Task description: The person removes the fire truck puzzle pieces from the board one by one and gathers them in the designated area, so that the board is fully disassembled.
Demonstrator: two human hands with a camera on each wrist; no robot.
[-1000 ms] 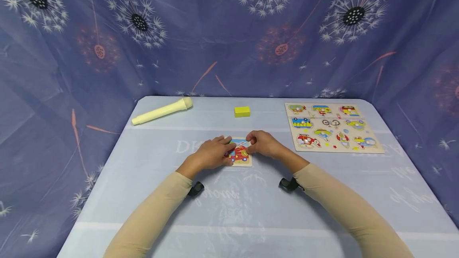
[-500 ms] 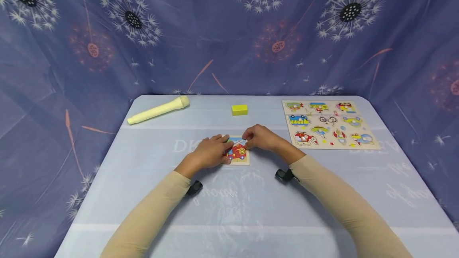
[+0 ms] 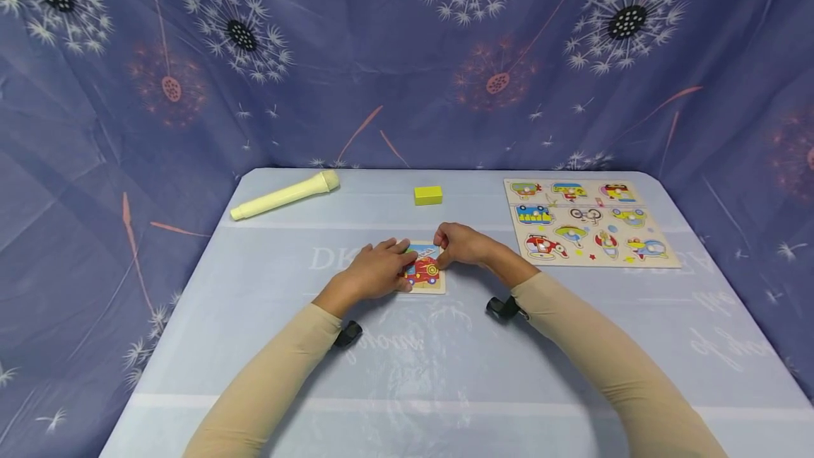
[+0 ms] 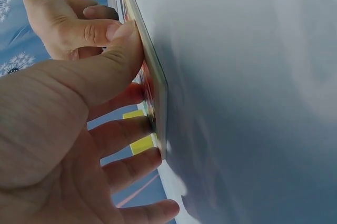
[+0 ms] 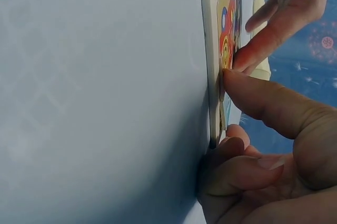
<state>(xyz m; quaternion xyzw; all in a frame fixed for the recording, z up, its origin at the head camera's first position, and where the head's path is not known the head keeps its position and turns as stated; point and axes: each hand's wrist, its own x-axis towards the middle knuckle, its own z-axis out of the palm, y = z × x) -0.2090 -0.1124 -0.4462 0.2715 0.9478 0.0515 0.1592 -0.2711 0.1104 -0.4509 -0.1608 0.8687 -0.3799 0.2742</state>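
Observation:
A small square wooden jigsaw puzzle [image 3: 427,278] with a red vehicle picture lies flat on the table, partly hidden by the hands. My left hand [image 3: 376,271] rests over its left side, fingers spread and fairly straight, as the left wrist view also shows. At the upper right corner, my right hand [image 3: 464,244] has its fingers curled. In the right wrist view, its thumb and a fingertip pinch a corner puzzle piece [image 5: 222,121], whose edge sits slightly raised from the tray [image 5: 211,50].
A yellow block [image 3: 428,196] lies behind the puzzle. Back left is a pale yellow microphone-shaped stick [image 3: 286,195]. At the right lies a wooden peg puzzle board [image 3: 591,225] with several vehicle pieces. A blue dandelion-print cloth [image 3: 381,55] hangs behind the table.
My right hand has shifted slightly at the puzzle's upper right corner, its wrist a little farther back. The left hand stays on the puzzle. The head view has wobbled slightly.

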